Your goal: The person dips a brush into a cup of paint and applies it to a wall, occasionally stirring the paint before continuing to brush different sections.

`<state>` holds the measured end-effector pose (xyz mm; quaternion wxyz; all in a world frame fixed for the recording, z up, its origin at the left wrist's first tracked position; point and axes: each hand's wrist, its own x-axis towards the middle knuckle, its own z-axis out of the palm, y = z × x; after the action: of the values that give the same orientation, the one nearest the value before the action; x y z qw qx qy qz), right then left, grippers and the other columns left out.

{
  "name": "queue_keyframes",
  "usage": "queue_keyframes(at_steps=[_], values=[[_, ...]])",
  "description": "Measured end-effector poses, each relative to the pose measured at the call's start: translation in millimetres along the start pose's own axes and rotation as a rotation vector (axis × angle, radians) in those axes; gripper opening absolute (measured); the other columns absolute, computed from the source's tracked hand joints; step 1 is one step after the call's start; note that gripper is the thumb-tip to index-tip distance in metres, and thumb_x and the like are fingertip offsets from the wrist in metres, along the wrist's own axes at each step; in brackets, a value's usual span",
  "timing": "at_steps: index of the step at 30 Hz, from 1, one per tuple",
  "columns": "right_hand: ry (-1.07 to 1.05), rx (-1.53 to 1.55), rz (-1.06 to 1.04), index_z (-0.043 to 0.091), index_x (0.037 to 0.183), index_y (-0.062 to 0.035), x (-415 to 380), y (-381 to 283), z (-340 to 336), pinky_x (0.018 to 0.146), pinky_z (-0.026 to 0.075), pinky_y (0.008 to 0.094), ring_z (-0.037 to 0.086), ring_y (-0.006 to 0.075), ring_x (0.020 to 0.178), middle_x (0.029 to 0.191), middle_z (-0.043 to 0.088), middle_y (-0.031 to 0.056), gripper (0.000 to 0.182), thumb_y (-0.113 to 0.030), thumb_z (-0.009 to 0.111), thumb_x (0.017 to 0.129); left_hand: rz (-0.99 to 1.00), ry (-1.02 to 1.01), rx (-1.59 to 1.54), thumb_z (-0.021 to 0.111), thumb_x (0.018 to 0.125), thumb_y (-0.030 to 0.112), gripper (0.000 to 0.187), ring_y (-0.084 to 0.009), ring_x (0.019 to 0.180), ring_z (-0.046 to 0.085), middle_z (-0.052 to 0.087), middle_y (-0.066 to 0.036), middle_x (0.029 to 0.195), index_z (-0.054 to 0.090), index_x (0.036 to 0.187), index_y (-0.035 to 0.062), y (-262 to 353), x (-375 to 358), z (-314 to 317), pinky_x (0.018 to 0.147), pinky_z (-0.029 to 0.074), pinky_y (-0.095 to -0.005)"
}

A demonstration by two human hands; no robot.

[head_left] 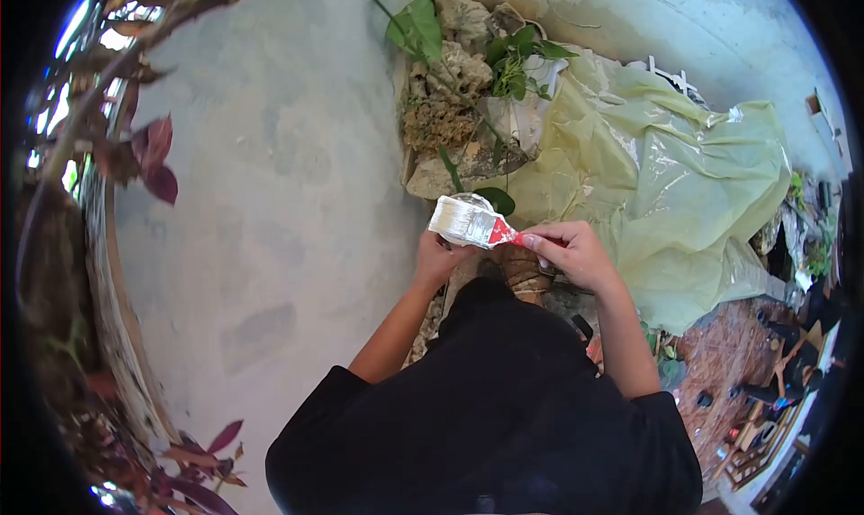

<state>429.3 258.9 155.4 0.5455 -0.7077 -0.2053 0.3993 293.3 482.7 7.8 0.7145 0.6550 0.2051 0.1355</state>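
My right hand (576, 254) grips the red handle of a wide paintbrush (468, 222) whose bristles are loaded with white paint. The bristles point left and lie over a small clear container (470, 200), of which only the rim shows. My left hand (439, 258) is closed just below the bristles and seems to hold that container from beneath; the brush hides the grip. Both hands are raised in front of my black shirt.
A pale painted wall (270, 200) fills the left. A rock pile with green plants (459, 92) stands ahead. A yellow-green plastic sheet (684, 182) covers things on the right. Red-leaved plants (153, 155) hang at the left edge.
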Motion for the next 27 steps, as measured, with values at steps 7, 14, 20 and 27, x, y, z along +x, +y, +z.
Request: queue_keyframes(at_steps=[7, 14, 20, 27], values=[[0.073, 0.124, 0.021, 0.076, 0.111, 0.0019, -7.1, -6.5, -9.6, 0.061, 0.046, 0.0232, 0.055, 0.0045, 0.066, 0.075, 0.066, -0.0016, 0.026, -0.019, 0.069, 0.097, -0.062, -0.088, 0.01, 0.087, 0.069, -0.002, 0.065, -0.0179, 0.109, 0.068, 0.069, -0.007, 0.119, 0.059, 0.127, 0.0011, 26.4, 21.8, 14.5, 0.097, 0.053, -0.0351], [0.002, 0.148, 0.008, 0.076, 0.113, 0.0013, -4.9, -8.4, -15.0, 0.056, 0.042, 0.0223, 0.051, 0.0038, 0.06, 0.07, 0.063, -0.0018, 0.026, -0.019, 0.068, 0.099, 0.033, -0.028, 0.0, 0.091, 0.071, 0.004, 0.073, -0.0198, 0.114, 0.066, 0.066, -0.009, 0.127, 0.053, 0.132, 0.001, 31.2, -0.8, 14.8, 0.099, 0.053, -0.0369], [-0.18, 0.098, -0.025, 0.077, 0.11, -0.0001, 28.9, -23.3, -25.9, 0.061, 0.045, 0.0238, 0.054, 0.0048, 0.065, 0.071, 0.065, -0.0006, 0.025, -0.02, 0.069, 0.098, 0.041, 0.148, -0.022, 0.087, 0.072, 0.001, 0.057, -0.0177, 0.105, 0.069, 0.072, -0.009, 0.115, 0.062, 0.124, -0.0015, 25.1, -11.7, 11.9, 0.092, 0.056, -0.0333], [-0.27, 0.102, -0.101, 0.077, 0.111, -0.0004, 87.0, -38.3, -56.3, 0.057, 0.042, 0.0231, 0.052, 0.0036, 0.062, 0.069, 0.063, -0.0021, 0.025, -0.019, 0.068, 0.098, 0.019, 0.233, 0.071, 0.089, 0.068, 0.001, 0.068, -0.0192, 0.111, 0.067, 0.07, -0.009, 0.12, 0.058, 0.129, -0.0006, 42.9, 37.8, -9.9, 0.099, 0.053, -0.0361]])
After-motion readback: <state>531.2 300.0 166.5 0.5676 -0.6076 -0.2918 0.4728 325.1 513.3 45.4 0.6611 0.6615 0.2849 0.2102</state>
